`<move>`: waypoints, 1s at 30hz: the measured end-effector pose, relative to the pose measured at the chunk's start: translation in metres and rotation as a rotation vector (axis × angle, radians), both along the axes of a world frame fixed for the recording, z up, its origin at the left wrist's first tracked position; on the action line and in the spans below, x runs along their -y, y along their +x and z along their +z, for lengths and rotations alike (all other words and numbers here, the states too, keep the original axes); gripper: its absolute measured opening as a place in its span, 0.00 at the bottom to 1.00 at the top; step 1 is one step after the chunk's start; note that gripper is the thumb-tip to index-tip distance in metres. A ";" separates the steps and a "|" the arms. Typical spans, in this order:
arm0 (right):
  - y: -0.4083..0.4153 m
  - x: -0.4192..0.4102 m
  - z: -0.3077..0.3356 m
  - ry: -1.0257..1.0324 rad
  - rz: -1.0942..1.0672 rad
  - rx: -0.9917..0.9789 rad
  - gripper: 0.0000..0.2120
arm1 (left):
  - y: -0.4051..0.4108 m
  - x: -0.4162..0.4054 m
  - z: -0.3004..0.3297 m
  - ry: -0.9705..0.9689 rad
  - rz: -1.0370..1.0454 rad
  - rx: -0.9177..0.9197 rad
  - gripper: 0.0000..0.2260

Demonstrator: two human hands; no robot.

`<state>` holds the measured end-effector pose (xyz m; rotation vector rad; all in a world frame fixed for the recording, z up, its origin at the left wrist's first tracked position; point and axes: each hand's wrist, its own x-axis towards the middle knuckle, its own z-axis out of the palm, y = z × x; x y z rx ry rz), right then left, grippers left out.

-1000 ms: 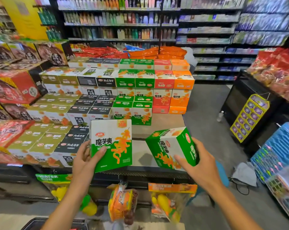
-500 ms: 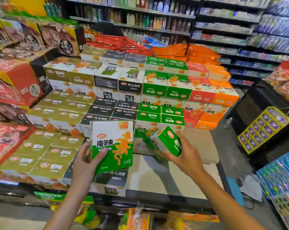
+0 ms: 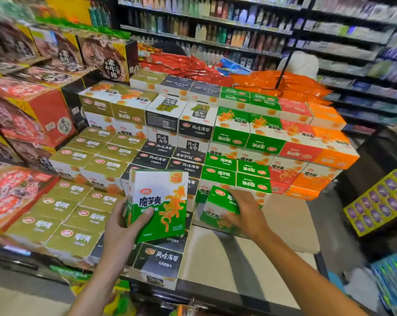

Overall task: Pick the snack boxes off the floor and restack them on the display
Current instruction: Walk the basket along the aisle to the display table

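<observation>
My left hand [image 3: 122, 226] grips a green and white snack box [image 3: 161, 201] upright, above the black boxes at the front of the display. A second green snack box [image 3: 218, 206] sits low on the bare display board [image 3: 215, 265], right in front of the stacked green boxes [image 3: 236, 176]. My right hand [image 3: 245, 213] holds it from above and from the right, fingers curled over its top. Whether that box rests on the board is unclear.
The stepped display holds olive boxes [image 3: 79, 201], black boxes [image 3: 161, 258], red boxes [image 3: 300, 142] and orange boxes [image 3: 329, 156]. Large red cartons [image 3: 28, 117] stand at the left. A yellow hanging rack [image 3: 379, 201] is on the right, and store shelves [image 3: 215, 30] run behind.
My right hand has lowered its green box down and forward against the green stack. The view has moved closer over the display. The left hand's box stays held upright.
</observation>
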<state>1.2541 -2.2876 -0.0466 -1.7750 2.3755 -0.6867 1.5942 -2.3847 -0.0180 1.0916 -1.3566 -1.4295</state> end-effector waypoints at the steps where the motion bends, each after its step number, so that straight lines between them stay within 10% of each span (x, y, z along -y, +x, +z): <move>1: -0.004 0.000 -0.004 -0.065 0.006 -0.014 0.41 | -0.002 0.000 0.000 0.000 -0.001 -0.008 0.38; 8: 0.034 -0.032 -0.033 -0.330 -0.401 0.630 0.51 | -0.020 -0.006 -0.004 0.040 0.041 -0.052 0.37; 14: 0.060 -0.020 -0.028 -0.245 -0.618 1.369 0.33 | -0.031 -0.010 -0.008 0.035 0.020 -0.010 0.39; 17: 0.060 0.005 -0.024 -0.215 -0.578 1.353 0.15 | -0.032 -0.011 -0.007 0.036 0.037 -0.043 0.39; 26: 0.049 0.023 -0.026 -0.042 -0.446 1.350 0.62 | -0.034 -0.014 -0.002 0.058 0.030 -0.015 0.37; 30: 0.045 -0.013 0.000 -0.159 -0.496 1.229 0.44 | -0.043 -0.017 0.005 0.049 -0.021 -0.025 0.39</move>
